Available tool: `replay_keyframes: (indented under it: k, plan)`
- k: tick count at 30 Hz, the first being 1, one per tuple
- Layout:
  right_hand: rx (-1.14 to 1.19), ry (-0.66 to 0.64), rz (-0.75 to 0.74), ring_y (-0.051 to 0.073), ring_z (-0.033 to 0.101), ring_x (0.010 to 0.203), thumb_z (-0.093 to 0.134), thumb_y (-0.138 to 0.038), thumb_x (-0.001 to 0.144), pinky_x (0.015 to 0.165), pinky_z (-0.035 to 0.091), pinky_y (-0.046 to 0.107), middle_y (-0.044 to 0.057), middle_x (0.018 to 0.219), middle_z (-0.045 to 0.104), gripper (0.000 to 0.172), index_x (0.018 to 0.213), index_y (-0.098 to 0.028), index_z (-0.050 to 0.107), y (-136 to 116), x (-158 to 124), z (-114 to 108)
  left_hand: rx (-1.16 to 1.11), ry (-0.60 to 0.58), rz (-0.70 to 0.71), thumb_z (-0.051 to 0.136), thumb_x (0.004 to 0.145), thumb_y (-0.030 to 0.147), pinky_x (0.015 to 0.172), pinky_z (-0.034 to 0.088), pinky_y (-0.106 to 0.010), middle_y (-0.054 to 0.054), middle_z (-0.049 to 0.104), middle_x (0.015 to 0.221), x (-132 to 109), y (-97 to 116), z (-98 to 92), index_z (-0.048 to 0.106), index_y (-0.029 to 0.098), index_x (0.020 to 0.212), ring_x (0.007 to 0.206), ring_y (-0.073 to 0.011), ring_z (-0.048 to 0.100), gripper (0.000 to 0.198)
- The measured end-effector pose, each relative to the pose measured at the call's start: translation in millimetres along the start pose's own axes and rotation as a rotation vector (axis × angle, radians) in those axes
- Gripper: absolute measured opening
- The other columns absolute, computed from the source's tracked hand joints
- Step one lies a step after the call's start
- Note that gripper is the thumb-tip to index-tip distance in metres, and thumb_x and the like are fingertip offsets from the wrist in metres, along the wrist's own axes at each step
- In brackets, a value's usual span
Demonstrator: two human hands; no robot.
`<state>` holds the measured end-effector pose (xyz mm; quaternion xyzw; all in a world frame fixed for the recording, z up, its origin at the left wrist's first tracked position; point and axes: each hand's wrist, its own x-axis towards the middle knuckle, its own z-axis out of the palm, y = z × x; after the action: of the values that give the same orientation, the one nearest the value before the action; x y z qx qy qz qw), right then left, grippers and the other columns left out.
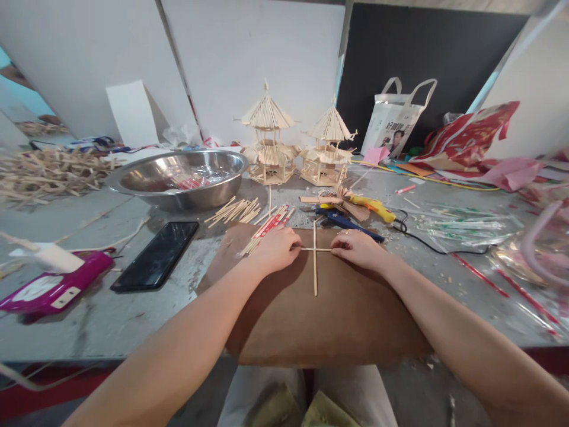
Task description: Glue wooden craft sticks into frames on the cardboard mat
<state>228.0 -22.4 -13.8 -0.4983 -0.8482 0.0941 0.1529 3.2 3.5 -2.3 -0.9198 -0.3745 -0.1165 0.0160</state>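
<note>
Two thin wooden sticks cross at right angles over a brown board (329, 332). One stick (315, 276) points away from me, and the crosswise stick (307, 249) lies across its middle area. My left hand (282, 248) pinches the left end of the crosswise stick. At the opposite end, my right hand (355, 248) has its fingers closed on the same stick. Chopsticks in red-and-white paper (271, 228) lie just beyond my left hand, beside a loose pile of bare sticks (235, 210). Dark blue pliers (347, 224) rest behind my right hand.
Two stick-built pagodas (269, 157) stand at the back. A steel basin (222, 163), a phone (155, 255) and a magenta device (66, 290) occupy the left. A yellow glue gun (373, 209) with a black cord, plastic wrappers (462, 225) and a tote bag (391, 121) are on the right.
</note>
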Motion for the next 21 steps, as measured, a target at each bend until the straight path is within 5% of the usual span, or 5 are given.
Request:
replay_keyframes:
  k: [21]
  plan:
    - [-0.023, 0.009, 0.004, 0.013, 0.051, 0.071, 0.047, -0.029, 0.076, 0.065, 0.037, 0.024, 0.003, 0.075, 0.060, 0.017, 0.077, -0.019, 0.062, -0.1, 1.7, 3.6, 0.007, -0.029, 0.003, 0.042, 0.076, 0.019, 0.073, 0.038, -0.028, -0.004, 0.057, 0.077, 0.4, 1.6, -2.1, 0.060, 0.018, 0.074, 0.078, -0.0148, 0.050, 0.019]
